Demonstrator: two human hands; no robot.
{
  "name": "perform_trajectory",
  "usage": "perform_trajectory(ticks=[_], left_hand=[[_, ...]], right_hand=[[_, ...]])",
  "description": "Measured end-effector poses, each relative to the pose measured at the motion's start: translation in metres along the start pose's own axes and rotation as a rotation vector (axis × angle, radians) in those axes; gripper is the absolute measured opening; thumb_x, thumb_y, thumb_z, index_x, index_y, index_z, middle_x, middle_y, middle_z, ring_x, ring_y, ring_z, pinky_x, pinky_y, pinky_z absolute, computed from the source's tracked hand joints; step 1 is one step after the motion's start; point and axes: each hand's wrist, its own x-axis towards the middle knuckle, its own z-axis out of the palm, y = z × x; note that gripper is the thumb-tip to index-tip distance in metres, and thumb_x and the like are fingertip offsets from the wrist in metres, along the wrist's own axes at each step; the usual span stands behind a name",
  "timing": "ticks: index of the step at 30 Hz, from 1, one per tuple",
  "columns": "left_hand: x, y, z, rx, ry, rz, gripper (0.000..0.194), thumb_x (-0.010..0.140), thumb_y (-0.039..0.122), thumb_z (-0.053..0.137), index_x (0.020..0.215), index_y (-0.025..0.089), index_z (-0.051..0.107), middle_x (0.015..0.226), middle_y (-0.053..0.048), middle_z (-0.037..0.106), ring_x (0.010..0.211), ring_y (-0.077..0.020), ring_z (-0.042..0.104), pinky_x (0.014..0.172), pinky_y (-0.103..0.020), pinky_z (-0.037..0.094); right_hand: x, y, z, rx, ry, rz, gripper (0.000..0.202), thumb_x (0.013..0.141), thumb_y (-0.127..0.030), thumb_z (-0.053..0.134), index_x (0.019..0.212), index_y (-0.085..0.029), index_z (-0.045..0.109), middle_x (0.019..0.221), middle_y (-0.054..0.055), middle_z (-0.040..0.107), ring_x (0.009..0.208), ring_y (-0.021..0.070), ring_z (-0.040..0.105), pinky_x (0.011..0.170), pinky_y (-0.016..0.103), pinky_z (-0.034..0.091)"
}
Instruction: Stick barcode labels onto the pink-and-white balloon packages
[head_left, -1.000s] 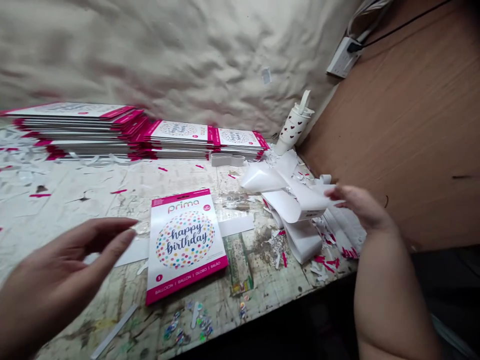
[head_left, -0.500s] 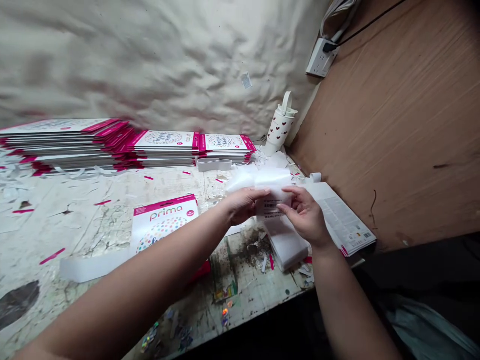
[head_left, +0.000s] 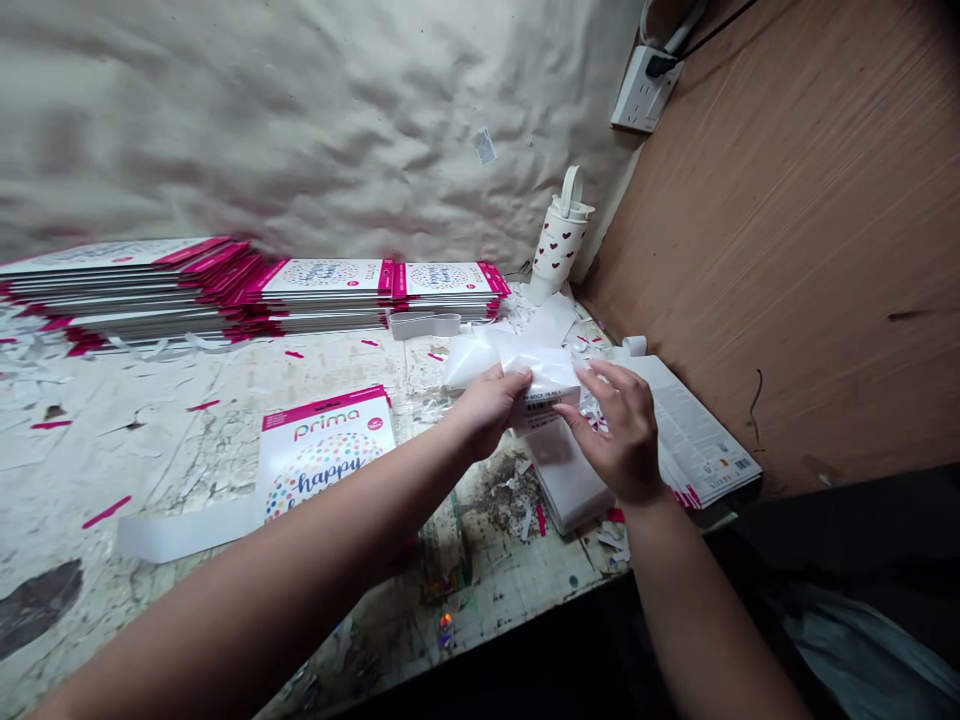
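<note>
My left hand (head_left: 491, 408) is closed on a white label strip (head_left: 541, 400) printed with a barcode, its thumb on top. At the strip's right edge my right hand (head_left: 619, 430) has its fingers apart, with the thumb tip close to the label; whether it touches is unclear. Glossy backing paper (head_left: 480, 358) lies behind the hands. Below them is a folded stack of white label strip (head_left: 574, 485). A pink and white "prima" packet (head_left: 322, 445) lies left of my left hand, partly covered by my forearm.
Stacks of pink-edged packets (head_left: 135, 285) line the back left. A white cup with hearts (head_left: 559, 240) stands at the back, near a brown board (head_left: 795, 250). More packets (head_left: 697, 440) lie on the right. Paper scraps litter the worn table (head_left: 195, 440).
The fingers of my right hand have spread and moved off the label's right side. My left hand has shifted slightly, and the label strip is tilted and folded more. The view has moved a little.
</note>
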Motion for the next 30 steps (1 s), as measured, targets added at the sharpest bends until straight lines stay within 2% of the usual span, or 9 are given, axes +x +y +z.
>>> perform_trajectory(ticks=[5, 12, 15, 17, 20, 21, 23, 26, 30], left_hand=[[-0.002, -0.004, 0.005, -0.003, 0.03, 0.033, 0.013, 0.085, 0.016, 0.049, 0.095, 0.014, 0.057, 0.079, -0.004, 0.066, 0.067, -0.0126, 0.061, 0.067, -0.023, 0.048], [0.013, -0.011, 0.008, 0.138, 0.056, 0.006, 0.018, 0.086, 0.016, 0.044, 0.102, 0.014, 0.054, 0.082, -0.006, 0.066, 0.067, -0.0139, 0.062, 0.069, -0.026, 0.049], [0.031, 0.005, 0.004, 0.28, 0.093, -0.021, 0.019, 0.088, 0.026, 0.042, 0.093, 0.013, 0.055, 0.077, -0.008, 0.065, 0.066, -0.017, 0.063, 0.067, -0.03, 0.05], [0.034, 0.027, -0.007, 0.444, 0.132, 0.009, 0.029, 0.087, 0.039, 0.044, 0.082, 0.013, 0.057, 0.073, -0.009, 0.064, 0.067, -0.0201, 0.062, 0.066, -0.033, 0.049], [0.008, 0.071, -0.044, 0.763, 0.222, 0.163, 0.03, 0.076, 0.045, 0.058, 0.071, 0.016, 0.058, 0.075, -0.007, 0.062, 0.08, -0.0231, 0.06, 0.074, -0.032, 0.043], [-0.009, 0.085, -0.063, 0.919, 0.253, 0.223, 0.026, 0.072, 0.042, 0.062, 0.069, 0.017, 0.058, 0.077, -0.007, 0.062, 0.085, -0.0236, 0.058, 0.077, -0.031, 0.041], [-0.05, 0.107, -0.106, 1.529, 0.291, 0.32, 0.023, 0.073, 0.042, 0.056, 0.07, 0.019, 0.06, 0.077, -0.006, 0.062, 0.086, -0.0251, 0.057, 0.076, -0.032, 0.038], [-0.113, 0.116, -0.178, 1.983, 0.31, 0.053, 0.026, 0.07, 0.042, 0.052, 0.075, 0.019, 0.063, 0.079, -0.008, 0.064, 0.079, -0.0273, 0.058, 0.07, -0.033, 0.039], [-0.169, 0.097, -0.245, 1.855, 0.344, -0.219, 0.049, 0.06, 0.05, 0.06, 0.097, 0.018, 0.058, 0.1, -0.012, 0.062, 0.092, -0.0294, 0.058, 0.074, -0.033, 0.042]], right_hand=[[-0.005, 0.001, 0.004, -0.107, 0.04, -0.025, 0.024, 0.078, -0.019, 0.065, 0.101, -0.023, 0.065, 0.106, 0.006, 0.064, 0.107, 0.0253, 0.054, 0.092, 0.044, 0.045], [-0.009, -0.004, -0.004, 0.109, -0.001, 0.095, 0.008, 0.079, -0.014, 0.062, 0.081, -0.021, 0.064, 0.105, 0.007, 0.063, 0.112, 0.0254, 0.051, 0.099, 0.048, 0.041], [-0.01, -0.016, -0.018, 0.396, 0.013, 0.233, 0.01, 0.08, -0.016, 0.06, 0.084, -0.025, 0.063, 0.111, 0.005, 0.059, 0.118, 0.0265, 0.047, 0.1, 0.051, 0.038], [-0.009, -0.03, -0.023, 0.684, 0.082, 0.365, 0.021, 0.083, -0.022, 0.055, 0.102, -0.031, 0.059, 0.12, 0.004, 0.055, 0.119, 0.0257, 0.047, 0.096, 0.051, 0.042], [-0.002, -0.057, -0.013, 0.913, -0.034, 0.489, 0.068, 0.081, -0.023, 0.057, 0.138, -0.039, 0.023, 0.13, 0.006, 0.047, 0.118, 0.024, 0.049, 0.091, 0.046, 0.046], [0.002, -0.067, -0.005, 0.901, -0.161, 0.502, 0.08, 0.079, -0.021, 0.059, 0.141, -0.039, 0.013, 0.129, 0.006, 0.048, 0.116, 0.0234, 0.05, 0.091, 0.045, 0.046], [0.009, -0.081, 0.019, 0.795, -0.469, 0.475, 0.086, 0.077, -0.016, 0.059, 0.143, -0.038, 0.008, 0.121, 0.005, 0.055, 0.11, 0.0218, 0.053, 0.091, 0.042, 0.045], [0.02, -0.091, 0.063, 0.558, -0.827, 0.364, 0.087, 0.074, -0.011, 0.059, 0.144, -0.034, 0.012, 0.113, 0.006, 0.058, 0.107, 0.0229, 0.052, 0.093, 0.042, 0.04], [0.027, -0.087, 0.107, 0.366, -1.111, 0.284, 0.103, 0.062, -0.017, 0.071, 0.146, -0.025, 0.011, 0.104, 0.009, 0.059, 0.101, 0.0259, 0.053, 0.087, 0.039, 0.04]])
